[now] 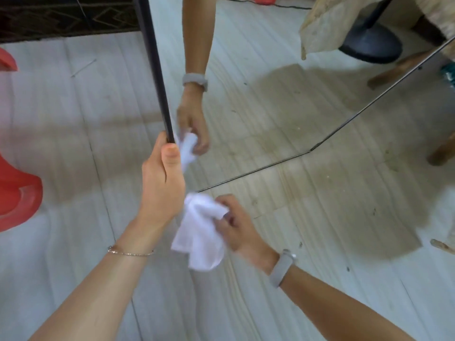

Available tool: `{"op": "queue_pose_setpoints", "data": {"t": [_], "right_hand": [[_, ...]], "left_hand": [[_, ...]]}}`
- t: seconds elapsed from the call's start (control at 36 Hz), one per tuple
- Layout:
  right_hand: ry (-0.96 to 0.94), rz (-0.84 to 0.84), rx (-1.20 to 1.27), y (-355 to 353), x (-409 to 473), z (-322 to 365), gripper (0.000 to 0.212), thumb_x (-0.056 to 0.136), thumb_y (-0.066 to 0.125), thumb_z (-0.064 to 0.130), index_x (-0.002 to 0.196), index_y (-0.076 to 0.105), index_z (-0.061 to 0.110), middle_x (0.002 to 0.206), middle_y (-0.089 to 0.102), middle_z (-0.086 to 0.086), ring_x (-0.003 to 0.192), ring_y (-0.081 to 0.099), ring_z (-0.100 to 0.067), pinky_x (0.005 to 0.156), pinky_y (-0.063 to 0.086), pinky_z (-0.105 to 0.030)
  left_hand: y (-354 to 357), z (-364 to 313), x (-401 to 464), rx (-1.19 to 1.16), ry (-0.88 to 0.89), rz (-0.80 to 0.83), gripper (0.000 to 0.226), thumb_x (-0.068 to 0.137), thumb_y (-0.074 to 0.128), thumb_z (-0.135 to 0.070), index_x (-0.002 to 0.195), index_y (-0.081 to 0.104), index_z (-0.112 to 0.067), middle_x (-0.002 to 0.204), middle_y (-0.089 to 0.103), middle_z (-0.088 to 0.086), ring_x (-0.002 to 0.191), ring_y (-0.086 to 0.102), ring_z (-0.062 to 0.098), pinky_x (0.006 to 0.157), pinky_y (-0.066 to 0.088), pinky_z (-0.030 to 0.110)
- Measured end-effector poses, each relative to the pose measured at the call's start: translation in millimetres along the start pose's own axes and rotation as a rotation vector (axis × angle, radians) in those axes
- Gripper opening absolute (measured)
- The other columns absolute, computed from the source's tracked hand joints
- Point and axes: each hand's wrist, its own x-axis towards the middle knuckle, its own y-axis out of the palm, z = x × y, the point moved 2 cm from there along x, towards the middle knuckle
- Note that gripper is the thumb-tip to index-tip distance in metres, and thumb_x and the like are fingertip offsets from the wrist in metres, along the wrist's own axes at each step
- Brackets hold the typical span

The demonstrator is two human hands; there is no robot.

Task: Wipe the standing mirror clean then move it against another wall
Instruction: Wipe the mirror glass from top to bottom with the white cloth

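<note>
— Where were your hands?
— My right hand (237, 226) pinched a soft, crumpled white cloth (200, 233) at the mirror's lower corner. My left hand (161, 178) curled round its thin black frame (157, 70).
— And the mirror (258, 107)?
— It stood on pale plank flooring (61, 114), its smooth glass reflecting my arm, with a glossy red plastic stool (17, 190) to the left.

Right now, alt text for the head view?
The left hand grips the standing mirror by its black frame edge while the right hand holds a white cloth near its lower corner. Red plastic stool at left.
</note>
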Motion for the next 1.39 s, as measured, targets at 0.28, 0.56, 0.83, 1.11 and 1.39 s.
{"op": "queue_pose_setpoints", "data": {"t": [0.28, 0.56, 0.83, 1.11, 1.39], "right_hand": [[0.284, -1.036, 0.082, -91.3, 58.5, -31.5, 0.019, 0.065, 0.031, 0.005, 0.066, 0.033, 0.023, 0.07, 0.038, -0.002, 0.066, 0.04, -0.02, 0.061, 0.03, -0.024], [0.263, -0.314, 0.058, 79.0, 25.6, 9.7, 0.019, 0.079, 0.036, 0.005, 0.091, 0.043, 0.017, 0.088, 0.05, -0.003, 0.076, 0.046, -0.015, 0.069, 0.037, -0.025], [0.249, -0.136, 0.247, 35.6, 0.6, 16.8, 0.018, 0.075, 0.038, 0.011, 0.081, 0.05, 0.024, 0.072, 0.053, 0.013, 0.064, 0.048, 0.005, 0.062, 0.036, -0.013], [0.54, -0.789, 0.147, 5.3, 53.0, -6.5, 0.023, 0.085, 0.037, -0.009, 0.102, 0.053, -0.009, 0.097, 0.056, -0.018, 0.09, 0.05, -0.021, 0.068, 0.028, -0.011], [0.465, 0.324, 0.077, 64.4, -0.9, 18.5, 0.035, 0.077, 0.037, -0.007, 0.086, 0.066, 0.011, 0.065, 0.058, 0.003, 0.045, 0.047, 0.003, 0.044, 0.035, -0.008]], "left_hand": [[-5.2, -4.8, -2.7, -0.031, -0.007, 0.083, 0.03, 0.081, 0.019, -0.061, 0.068, 0.033, -0.038, 0.051, 0.039, -0.021, 0.048, 0.034, -0.003, 0.05, 0.03, 0.01], [-9.6, -4.5, -0.1, -0.032, -0.046, 0.171, 0.04, 0.078, 0.017, -0.067, 0.075, 0.039, -0.034, 0.054, 0.045, -0.014, 0.056, 0.046, -0.006, 0.057, 0.036, 0.005], [-19.1, -1.0, 4.0, 0.023, -0.113, 0.275, 0.037, 0.077, 0.021, -0.065, 0.074, 0.043, -0.035, 0.07, 0.046, 0.003, 0.06, 0.042, 0.0, 0.06, 0.036, 0.011], [-20.7, -5.9, 3.4, 0.014, -0.162, 0.341, 0.054, 0.08, 0.02, -0.063, 0.092, 0.051, -0.02, 0.083, 0.051, 0.001, 0.076, 0.044, 0.013, 0.074, 0.037, 0.028], [-22.1, -9.8, 3.7, 0.057, -0.121, 0.339, 0.047, 0.082, 0.019, -0.06, 0.078, 0.045, -0.021, 0.073, 0.043, 0.006, 0.067, 0.039, 0.009, 0.067, 0.036, 0.027]]}}
